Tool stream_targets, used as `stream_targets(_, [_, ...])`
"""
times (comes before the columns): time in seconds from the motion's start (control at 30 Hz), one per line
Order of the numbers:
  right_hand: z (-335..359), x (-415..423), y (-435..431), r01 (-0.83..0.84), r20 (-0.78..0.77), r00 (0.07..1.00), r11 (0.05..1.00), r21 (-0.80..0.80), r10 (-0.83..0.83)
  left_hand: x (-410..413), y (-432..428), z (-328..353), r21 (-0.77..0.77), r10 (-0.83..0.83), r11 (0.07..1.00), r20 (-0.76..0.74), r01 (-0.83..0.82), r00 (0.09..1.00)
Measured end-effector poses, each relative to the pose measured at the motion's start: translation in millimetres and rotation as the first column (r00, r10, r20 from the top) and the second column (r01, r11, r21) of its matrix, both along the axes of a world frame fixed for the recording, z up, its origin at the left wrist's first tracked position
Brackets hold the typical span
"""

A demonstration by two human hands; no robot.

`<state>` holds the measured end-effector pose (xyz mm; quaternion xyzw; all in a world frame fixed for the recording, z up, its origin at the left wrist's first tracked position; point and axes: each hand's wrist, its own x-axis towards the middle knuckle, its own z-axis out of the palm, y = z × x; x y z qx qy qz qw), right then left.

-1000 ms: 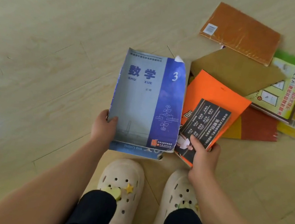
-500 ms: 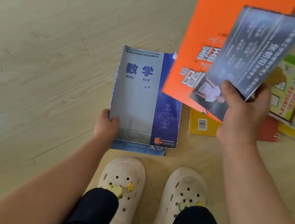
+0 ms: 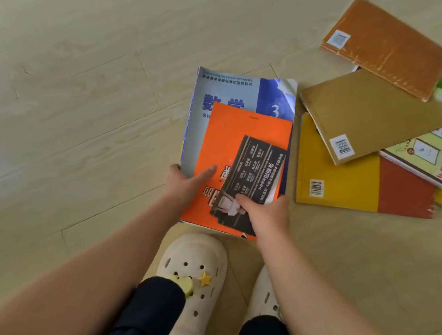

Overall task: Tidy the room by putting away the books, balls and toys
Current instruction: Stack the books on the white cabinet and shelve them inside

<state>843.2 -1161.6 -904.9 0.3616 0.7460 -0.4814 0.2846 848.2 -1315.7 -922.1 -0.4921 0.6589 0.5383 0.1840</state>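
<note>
Fingers (image 3: 206, 172), left and right, grip the stacked books (image 3: 246, 137).

The pale plank floor (image 3: 84, 95) looks like smooth wood laminate with a soft sheen and a bright glare at its left edge. The blue paper-covered maths textbook (image 3: 223, 89) is matt and worn, its top corner peeled. The bright orange paperback (image 3: 232, 135) has a smooth cover, and the dark printed card (image 3: 258, 172) on it is faintly glossy. The rust-orange book (image 3: 391, 43) wears wrinkled shiny film. The tan book (image 3: 371, 113) is matt kraft paper. The cream perforated clogs (image 3: 195, 256) are matt moulded plastic.
</note>
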Motion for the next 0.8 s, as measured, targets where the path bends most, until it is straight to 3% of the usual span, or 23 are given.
stream_targets(0.1, [-2,-7,4,-0.219,0.003,0.974,0.938,0.269,0.226,3,24,0,-0.221,-0.209,0.947,0.124,0.232,0.970])
stream_targets(0.23, [0,-12,18,-0.391,0.064,0.914,0.830,0.397,0.400,1,31,0,-0.268,-0.226,0.924,0.189,0.271,0.956])
stream_targets(0.3, [-2,-10,23,-0.363,0.000,0.920,0.852,0.376,0.392,2,31,0,-0.270,-0.244,0.918,0.191,0.289,0.951])
stream_targets(0.4, [-12,-8,26,-0.229,-0.052,0.966,0.936,0.268,0.252,0,28,-1,-0.234,-0.228,0.935,0.174,0.265,0.958])
stream_targets(0.6, [-9,-10,35,-0.001,0.021,1.000,1.000,0.010,0.001,-2,19,-1,-0.195,-0.226,0.947,0.165,0.256,0.960])
stream_targets(0.7, [-11,-5,36,-0.073,0.073,0.995,0.997,-0.022,0.075,-3,16,-2,-0.187,-0.227,0.948,0.164,0.256,0.960])
stream_targets(0.8, [-13,0,30,-0.165,0.081,0.984,0.985,0.056,0.160,-4,13,-4,-0.177,-0.222,0.953,0.146,0.246,0.964])
